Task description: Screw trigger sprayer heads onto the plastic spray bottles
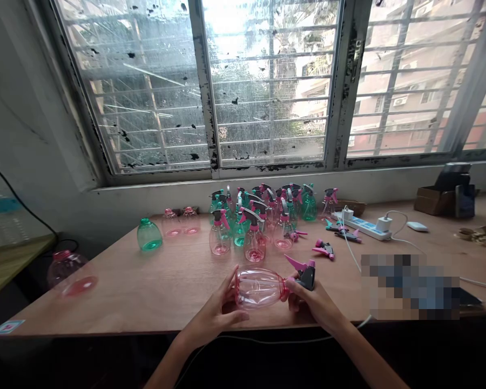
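We hold a see-through pink bottle (259, 289) on its side above the front edge of the worktop (162, 294), near the middle. Our left hand (217, 314) curls around the bottle's bottom end, with the thumb on the near side and the fingers on the far side. Our right hand (314, 300) is closed around the black and pink spray top (306, 275) at the bottle's neck. We cannot tell if the top is screwed on tight.

Past our hands, lots of pink and green spray bottles (254, 246) stand close together, reaching to the back edge. To their left, two pink bottles with no spray tops (190, 221) stand side by side. A green bottle with no spray top (149, 236) is nearer the left edge, and a big pink bottle (68, 273) is right at that edge.

Right of the bunch, a few loose spray tops (324, 249) lie about. Behind them is a white power strip (362, 224) with plugs in it. A brown box (433, 201) sits by the back right corner. Close to the front right corner, a patch is too blurry for us to make out.
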Available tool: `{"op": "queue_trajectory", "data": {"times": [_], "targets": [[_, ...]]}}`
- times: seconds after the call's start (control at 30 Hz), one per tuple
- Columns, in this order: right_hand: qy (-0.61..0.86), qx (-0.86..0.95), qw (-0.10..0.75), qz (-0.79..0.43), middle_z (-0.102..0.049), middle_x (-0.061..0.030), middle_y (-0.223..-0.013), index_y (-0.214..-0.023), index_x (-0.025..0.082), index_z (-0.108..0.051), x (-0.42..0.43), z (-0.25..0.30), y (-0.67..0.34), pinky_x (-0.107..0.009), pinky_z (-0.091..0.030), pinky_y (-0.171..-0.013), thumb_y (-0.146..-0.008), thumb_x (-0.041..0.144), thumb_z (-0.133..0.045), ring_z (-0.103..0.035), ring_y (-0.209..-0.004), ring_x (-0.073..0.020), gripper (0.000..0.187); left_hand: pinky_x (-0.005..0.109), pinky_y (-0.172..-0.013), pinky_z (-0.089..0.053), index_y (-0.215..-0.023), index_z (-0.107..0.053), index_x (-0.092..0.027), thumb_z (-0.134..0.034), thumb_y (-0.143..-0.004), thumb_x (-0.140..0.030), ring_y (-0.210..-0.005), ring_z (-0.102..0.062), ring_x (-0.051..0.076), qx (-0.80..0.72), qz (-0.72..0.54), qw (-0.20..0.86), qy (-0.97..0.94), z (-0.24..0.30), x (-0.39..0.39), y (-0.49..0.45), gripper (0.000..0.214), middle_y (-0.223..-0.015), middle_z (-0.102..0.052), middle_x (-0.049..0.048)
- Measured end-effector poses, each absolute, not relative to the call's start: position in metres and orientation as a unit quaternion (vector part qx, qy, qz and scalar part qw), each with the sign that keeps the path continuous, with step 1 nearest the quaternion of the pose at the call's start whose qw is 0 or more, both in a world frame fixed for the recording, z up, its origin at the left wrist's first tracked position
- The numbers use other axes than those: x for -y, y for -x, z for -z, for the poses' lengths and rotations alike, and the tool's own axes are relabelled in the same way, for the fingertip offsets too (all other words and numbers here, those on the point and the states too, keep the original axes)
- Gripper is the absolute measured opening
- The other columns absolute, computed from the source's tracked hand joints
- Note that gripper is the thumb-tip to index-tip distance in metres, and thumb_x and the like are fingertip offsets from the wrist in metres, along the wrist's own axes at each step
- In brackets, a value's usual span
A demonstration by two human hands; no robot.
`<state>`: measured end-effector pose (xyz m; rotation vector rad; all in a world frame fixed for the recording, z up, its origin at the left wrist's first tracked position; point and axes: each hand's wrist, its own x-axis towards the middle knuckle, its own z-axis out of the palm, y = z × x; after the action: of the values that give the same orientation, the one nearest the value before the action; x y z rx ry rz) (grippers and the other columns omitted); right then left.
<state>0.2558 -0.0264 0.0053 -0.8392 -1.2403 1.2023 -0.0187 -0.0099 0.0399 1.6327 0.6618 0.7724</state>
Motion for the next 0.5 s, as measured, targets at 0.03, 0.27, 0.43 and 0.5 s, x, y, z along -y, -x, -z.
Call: {"op": "queue_trajectory", "data": {"times": [0.03, 0.27, 0.43, 0.5], "targets": [[0.358, 0.530, 0.573, -0.512, -0.075, -0.0059, -0.071, -0.076, 0.018, -0.069, 0.0260, -0.0046, -0.2561, -0.025, -0.046, -0.050, -0.086, 0.055, -0.072, -0.061, -0.052, -0.0137, 0.040, 0.051, -0.116, -0.036, -0.161, -0.016, -0.033, -0.080, -0.084, -0.031, -0.130, -0.053, 0.031, -0.279, -0.329, 0.576, -0.694, -0.0407, 0.0101, 0.0184, 0.100, -0.145, -0.055, 0.0106], [0.360, 0.527, 0.575, -0.512, -0.075, -0.0062, -0.072, -0.078, 0.017, -0.067, 0.0255, -0.0015, -0.2568, -0.025, -0.047, -0.050, -0.088, 0.052, -0.071, -0.062, -0.053, -0.0145, 0.037, 0.050, -0.116, -0.036, -0.160, -0.025, -0.030, -0.077, -0.086, -0.033, -0.128, -0.054, 0.031, -0.283, -0.313, 0.565, -0.709, -0.0431, 0.0096, 0.0183, 0.090, -0.140, -0.059, 0.0096], [0.358, 0.529, 0.574, -0.512, -0.075, -0.0055, -0.072, -0.080, 0.017, -0.066, 0.0262, -0.0022, -0.2567, -0.025, -0.046, -0.051, -0.090, 0.051, -0.070, -0.062, -0.053, -0.0141, 0.036, 0.047, -0.110, -0.041, -0.161, -0.006, -0.035, -0.076, -0.088, -0.031, -0.114, -0.060, 0.024, -0.286, -0.332, 0.547, -0.713, -0.0373, 0.0090, 0.0181, 0.101, -0.120, -0.063, 0.0052], [0.358, 0.534, 0.571, -0.511, -0.075, -0.0058, -0.072, -0.079, 0.017, -0.067, 0.0260, -0.0023, -0.2569, -0.025, -0.046, -0.052, -0.090, 0.051, -0.069, -0.062, -0.053, -0.0140, 0.036, 0.046, -0.109, -0.041, -0.161, -0.004, -0.035, -0.075, -0.088, -0.031, -0.112, -0.060, 0.023, -0.280, -0.337, 0.542, -0.718, -0.0352, 0.0087, 0.0181, 0.102, -0.120, -0.062, 0.0047]]}}
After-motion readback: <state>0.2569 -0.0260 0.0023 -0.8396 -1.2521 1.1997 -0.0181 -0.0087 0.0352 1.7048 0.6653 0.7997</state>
